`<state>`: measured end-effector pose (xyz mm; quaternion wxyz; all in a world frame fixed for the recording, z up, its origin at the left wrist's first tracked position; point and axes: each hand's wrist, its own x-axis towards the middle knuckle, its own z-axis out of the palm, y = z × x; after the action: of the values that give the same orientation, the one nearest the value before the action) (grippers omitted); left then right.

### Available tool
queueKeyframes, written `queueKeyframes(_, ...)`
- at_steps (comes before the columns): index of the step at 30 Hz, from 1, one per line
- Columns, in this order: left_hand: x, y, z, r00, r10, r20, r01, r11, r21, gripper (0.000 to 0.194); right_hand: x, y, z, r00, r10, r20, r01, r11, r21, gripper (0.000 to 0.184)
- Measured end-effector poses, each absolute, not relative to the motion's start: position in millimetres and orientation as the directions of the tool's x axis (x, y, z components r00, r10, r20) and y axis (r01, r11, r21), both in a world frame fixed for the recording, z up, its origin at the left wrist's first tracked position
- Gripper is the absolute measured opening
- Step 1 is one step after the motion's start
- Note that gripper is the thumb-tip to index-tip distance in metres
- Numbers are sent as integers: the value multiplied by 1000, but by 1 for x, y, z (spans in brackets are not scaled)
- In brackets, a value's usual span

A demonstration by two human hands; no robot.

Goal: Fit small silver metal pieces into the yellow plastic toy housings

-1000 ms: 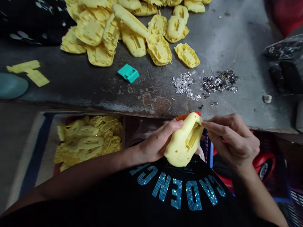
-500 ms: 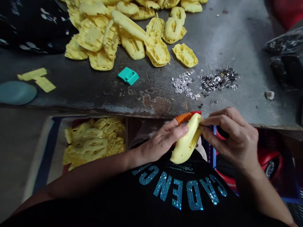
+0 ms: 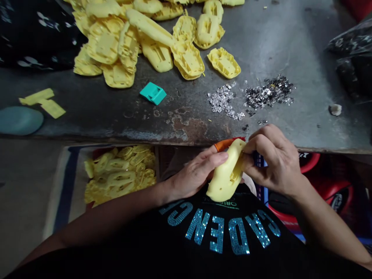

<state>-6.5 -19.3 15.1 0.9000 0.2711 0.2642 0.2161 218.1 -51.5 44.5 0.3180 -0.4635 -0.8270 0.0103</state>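
My left hand is closed around a yellow moulded plastic shell, held tilted just below the table's front edge. An orange and red cover wraps one of its fingers. At the shell's upper right end, my right hand pinches with thumb and forefinger against the slot side; whatever lies between those fingertips is too small or hidden to name. Beyond the hands, small shiny metal pieces lie in a silvery pile and a darker pile.
Yellow shells are heaped on the metal table. A turquoise plastic block, yellow strips and a grey-green oval object lie leftward. Below are a box of yellow parts and red-and-black items in a blue crate.
The right hand's fingers have curled in more and its knuckles have risen at the shell's end. The left hand keeps its hold on the shell. The whole view has shifted slightly.
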Motion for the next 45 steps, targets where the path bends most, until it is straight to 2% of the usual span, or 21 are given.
queueKeyframes(2, -4, -18, 16, 793, 504, -343, -271, 795, 543, 54, 219, -52, 41, -295, 802, 519, 744, 534, -401, 13)
queueKeyframes(5, -1, -15, 17, 822, 473, -318, -270, 814, 514, 52, 222, -53, 39, -230, 830, 508, 698, 505, -508, 14)
queueKeyframes(11, -4, -17, 19, 803, 479, -354, -248, 809, 533, 53, 224, -52, 43, -246, 865, 438, 691, 473, -546, 15)
queueKeyframes(15, -9, -22, 14, 762, 532, -369, -209, 741, 638, 58, 222, -50, 49, -314, 855, 413, 726, 496, -476, 15)
queueKeyframes(18, -10, -23, 10, 741, 578, -343, -208, 683, 700, 54, 220, -50, 51, -346, 842, 414, 763, 509, -398, 16)
queueKeyframes(21, -7, -21, 10, 743, 570, -350, -248, 721, 647, 59, 218, -54, 47, -329, 828, 453, 774, 512, -372, 17)
queueKeyframes(25, -3, -15, 14, 809, 466, -358, -256, 828, 499, 76, 221, -65, 38, -195, 807, 557, 763, 482, -431, 28)
queueKeyframes(29, -3, -12, 16, 832, 414, -369, -218, 856, 468, 87, 226, -75, 30, -216, 772, 598, 797, 493, -348, 33)
queueKeyframes(32, -3, -14, 16, 823, 452, -344, -263, 840, 475, 82, 227, -77, 28, -296, 761, 577, 832, 503, -235, 31)
queueKeyframes(37, -3, -20, 11, 763, 556, -329, -317, 767, 558, 59, 224, -78, 22, -375, 735, 565, 853, 512, -100, 25)
queueKeyframes(39, -3, -20, 9, 737, 578, -352, -315, 753, 577, 59, 224, -76, 21, -344, 763, 547, 839, 511, -185, 26)
queueKeyframes(43, -5, -17, 8, 744, 560, -364, -284, 759, 586, 67, 229, -65, 31, -152, 890, 430, 651, 417, -634, 27)
queueKeyframes(45, -7, -17, 10, 729, 584, -356, -260, 718, 645, 65, 232, -57, 41, -151, 914, 378, 600, 388, -700, 27)
